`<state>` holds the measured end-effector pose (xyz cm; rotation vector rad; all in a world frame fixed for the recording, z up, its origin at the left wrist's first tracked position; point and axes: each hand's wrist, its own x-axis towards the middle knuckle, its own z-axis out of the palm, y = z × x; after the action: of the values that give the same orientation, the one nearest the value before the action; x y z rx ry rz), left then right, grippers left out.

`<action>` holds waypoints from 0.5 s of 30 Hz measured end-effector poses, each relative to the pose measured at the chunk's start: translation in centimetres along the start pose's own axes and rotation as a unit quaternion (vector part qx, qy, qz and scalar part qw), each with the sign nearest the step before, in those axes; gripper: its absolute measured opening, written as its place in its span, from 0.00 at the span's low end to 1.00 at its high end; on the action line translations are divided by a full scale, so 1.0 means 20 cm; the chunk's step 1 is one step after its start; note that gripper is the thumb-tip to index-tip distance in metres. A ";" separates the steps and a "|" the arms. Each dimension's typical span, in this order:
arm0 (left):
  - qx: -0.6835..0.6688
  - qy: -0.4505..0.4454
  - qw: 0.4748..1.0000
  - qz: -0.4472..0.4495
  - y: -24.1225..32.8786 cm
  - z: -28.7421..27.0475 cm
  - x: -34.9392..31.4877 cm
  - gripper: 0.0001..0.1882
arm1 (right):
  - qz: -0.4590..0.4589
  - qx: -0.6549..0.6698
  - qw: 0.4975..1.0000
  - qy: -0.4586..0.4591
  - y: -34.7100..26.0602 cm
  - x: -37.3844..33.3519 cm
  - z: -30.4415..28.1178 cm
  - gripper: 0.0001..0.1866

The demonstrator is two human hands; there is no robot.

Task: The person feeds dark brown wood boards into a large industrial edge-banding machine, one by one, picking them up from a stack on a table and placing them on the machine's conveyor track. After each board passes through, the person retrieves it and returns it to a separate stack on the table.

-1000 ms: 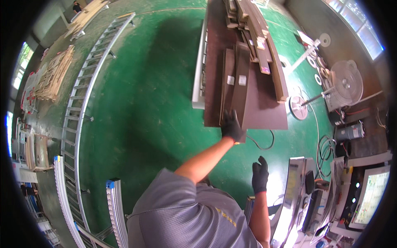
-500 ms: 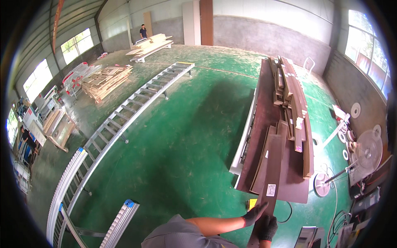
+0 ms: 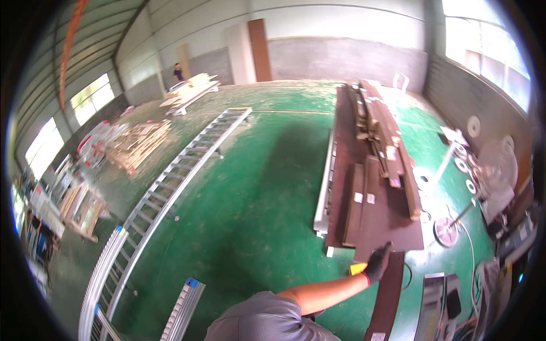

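My left hand (image 3: 377, 265), in a dark glove with a red cuff, reaches out at the near end of a board pile. Its fingers look stretched forward; whether it touches the boards I cannot tell. Beside and below it a long dark brown board (image 3: 388, 298) with a white label runs down to the lower edge. My right hand is out of view. Labelled brown boards (image 3: 370, 210) lie on a wide dark panel (image 3: 398, 224). Longer brown strips (image 3: 392, 150) are stacked farther back and to the right.
A grey roller conveyor (image 3: 170, 184) curves along the left. A short roller section (image 3: 183, 310) stands near my left side. A fan (image 3: 446, 232) and cables are at right. Pale wood piles (image 3: 138, 143) and a person (image 3: 178, 73) are far left. A yellow thing (image 3: 358, 268) lies beside my hand.
The labelled long board has come back toward me, off the pile. My right hand has left the view, and my left hand no longer grips the board's side. The view has shifted.
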<state>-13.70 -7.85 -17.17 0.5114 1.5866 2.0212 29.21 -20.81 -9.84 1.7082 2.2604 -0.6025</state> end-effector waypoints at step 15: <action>0.311 -0.734 0.599 0.073 -0.41 0.79 -1.97 0.42 | 0.310 0.299 0.855 0.288 0.36 -0.97 1.02 0.17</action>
<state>28.19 -17.88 -20.49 1.9178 0.9283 0.3541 40.61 -45.27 -20.80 3.1005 1.6823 -0.7473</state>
